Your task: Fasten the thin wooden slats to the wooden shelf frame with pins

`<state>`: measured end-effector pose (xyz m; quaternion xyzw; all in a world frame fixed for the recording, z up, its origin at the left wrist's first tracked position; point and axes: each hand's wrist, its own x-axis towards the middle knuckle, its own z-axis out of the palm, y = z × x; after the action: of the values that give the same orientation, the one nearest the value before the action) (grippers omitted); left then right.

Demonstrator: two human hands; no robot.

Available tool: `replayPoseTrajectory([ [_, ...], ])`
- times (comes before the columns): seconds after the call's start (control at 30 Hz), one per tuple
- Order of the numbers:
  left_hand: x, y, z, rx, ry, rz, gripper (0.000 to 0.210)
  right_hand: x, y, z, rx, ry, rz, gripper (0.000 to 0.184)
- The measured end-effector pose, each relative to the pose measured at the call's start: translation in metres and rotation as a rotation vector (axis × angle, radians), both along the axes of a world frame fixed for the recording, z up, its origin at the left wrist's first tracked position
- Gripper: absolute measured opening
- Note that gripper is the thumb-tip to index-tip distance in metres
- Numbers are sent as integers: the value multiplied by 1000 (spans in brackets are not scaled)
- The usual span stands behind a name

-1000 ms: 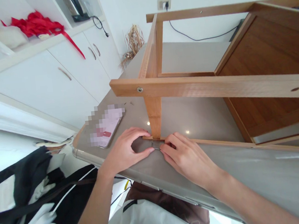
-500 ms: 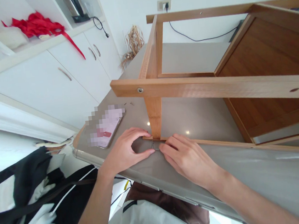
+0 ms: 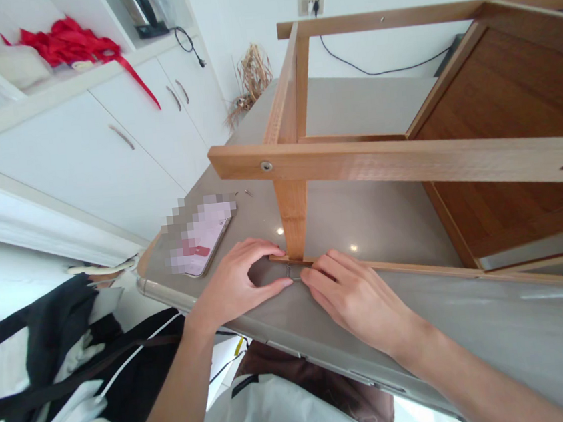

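Observation:
A thin L-shaped metal hex key (image 3: 288,272) meets the near rail of a wooden frame (image 3: 356,156), which lies on its side on the table. With the fingertips of my right hand (image 3: 353,297) closed, I pinch the long arm of the key. My left hand (image 3: 236,279) curves round the rail's end: its thumb tip touches the key's bend, and its forefinger rests against the wood on the far side. The tip of the key at the rail is too small to make out. A round metal bolt head (image 3: 267,166) sits in the upper rail.
A phone (image 3: 204,239) lies left of my hands, with small screws (image 3: 248,192) behind it on the grey table (image 3: 377,214). White cabinets (image 3: 78,145) stand to the left. A plugged-in cord (image 3: 372,70) runs along the wall behind the frame.
The view has shifted very slightly. Both hands keep nearly the same pose at the key and the rail.

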<state>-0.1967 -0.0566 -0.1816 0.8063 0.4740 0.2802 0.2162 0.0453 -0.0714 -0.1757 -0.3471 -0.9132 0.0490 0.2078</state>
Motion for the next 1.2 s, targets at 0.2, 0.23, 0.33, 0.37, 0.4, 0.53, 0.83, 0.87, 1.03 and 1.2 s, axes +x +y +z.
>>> replayPoseTrajectory([
  [0.2, -1, 0, -3, 5, 7, 4, 34, -1, 0, 0, 8, 15, -1, 13],
  [0.23, -1, 0, -3, 6, 9, 6, 34, -1, 0, 0, 8, 15, -4, 13],
  [0.33, -1, 0, -3, 6, 11, 12, 34, -1, 0, -1, -3, 20, -9, 13],
  [0.37, -1, 0, -3, 6, 10, 12, 33, -1, 0, -1, -4, 24, -10, 12],
  [0.4, -1, 0, -3, 4, 9, 11, 33, -1, 0, -1, 0, 29, -12, 12],
  [0.53, -1, 0, -3, -2, 6, 1, 32, -1, 0, -3, 14, 46, -18, 11],
  [0.83, 0, 0, -3, -4, -1, 12, 31, 0, 1, -3, -2, 74, -52, 11],
  [0.87, 0, 0, -3, -2, -2, 13, 31, 0, 1, -3, -3, 81, -57, 11],
  [1.03, 0, 0, -3, -2, 3, 16, 31, 0, 0, -3, -16, 59, -59, 11],
  [1.2, 0, 0, -3, -8, -6, 18, 30, -1, -1, -5, -41, -28, -51, 9],
])
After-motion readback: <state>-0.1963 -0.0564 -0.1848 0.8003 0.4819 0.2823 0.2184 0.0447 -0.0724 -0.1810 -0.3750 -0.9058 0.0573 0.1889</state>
